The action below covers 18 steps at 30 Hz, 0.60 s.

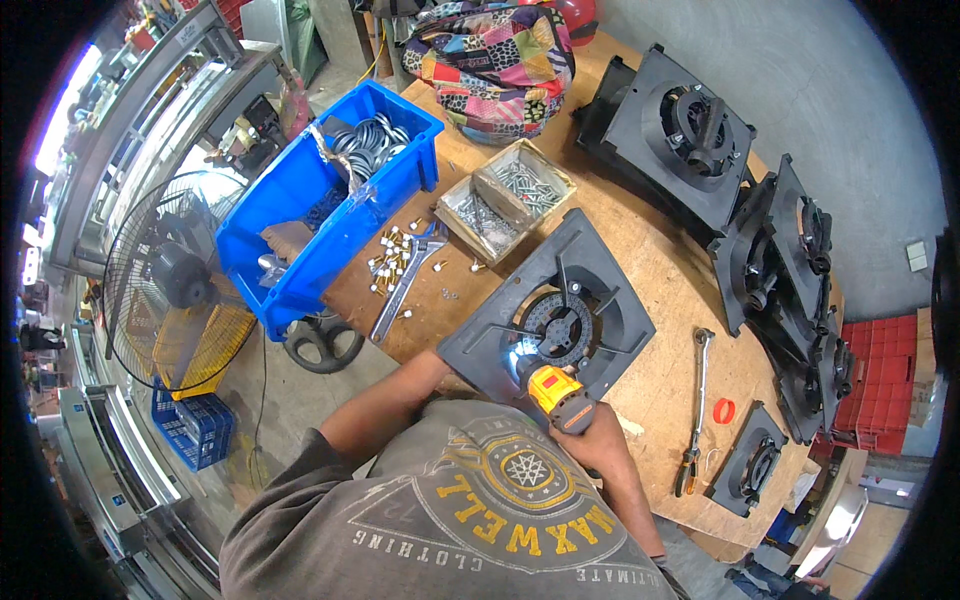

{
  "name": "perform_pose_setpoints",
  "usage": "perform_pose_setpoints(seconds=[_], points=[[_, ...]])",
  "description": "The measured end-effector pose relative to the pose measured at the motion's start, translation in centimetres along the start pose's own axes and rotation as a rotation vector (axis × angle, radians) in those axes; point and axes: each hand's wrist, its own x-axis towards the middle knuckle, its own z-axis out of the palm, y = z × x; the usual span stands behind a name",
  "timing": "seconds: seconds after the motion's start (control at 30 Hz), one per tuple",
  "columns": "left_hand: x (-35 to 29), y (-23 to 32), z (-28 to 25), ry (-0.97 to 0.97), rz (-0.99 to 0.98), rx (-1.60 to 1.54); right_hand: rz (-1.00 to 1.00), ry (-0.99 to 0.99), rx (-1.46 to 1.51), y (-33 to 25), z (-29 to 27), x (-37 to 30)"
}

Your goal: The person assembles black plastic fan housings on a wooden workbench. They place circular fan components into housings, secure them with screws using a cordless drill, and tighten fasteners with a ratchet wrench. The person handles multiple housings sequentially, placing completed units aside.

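Head | right hand (598, 440) wrapped round yellow drill (560, 396); left hand (438, 369) mostly hidden, grip can't be told | black stove plate (512, 293) at near edge of tabletop (662, 375) | burner ring (578, 332) seated; drill work seemingly unfinished

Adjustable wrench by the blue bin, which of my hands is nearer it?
Left. Your left hand, at the edge of the burner plate, is close to the adjustable wrench; your right hand, on the yellow drill, is farther off to the right.
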Motion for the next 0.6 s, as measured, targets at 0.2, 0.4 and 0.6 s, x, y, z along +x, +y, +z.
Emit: perform_pose_setpoints(seconds=[0.2, 0.4, 0.6], points=[[0.0, 0.7, -0.3, -0.001, 0.011, 0.019, -0.053, 0.015, -0.007, -0.2, 0.0, 0.7], [0.4, 0.3, -1.1, 0.005, 0.021, 0.034, 0.024, 0.027, -0.055, 1.1, 0.2, 0.6], [0.8, -0.4, -0.1, 0.003, 0.104, 0.195, -0.106, 0.095, 0.029, 3.5, 0.9, 1.0]])
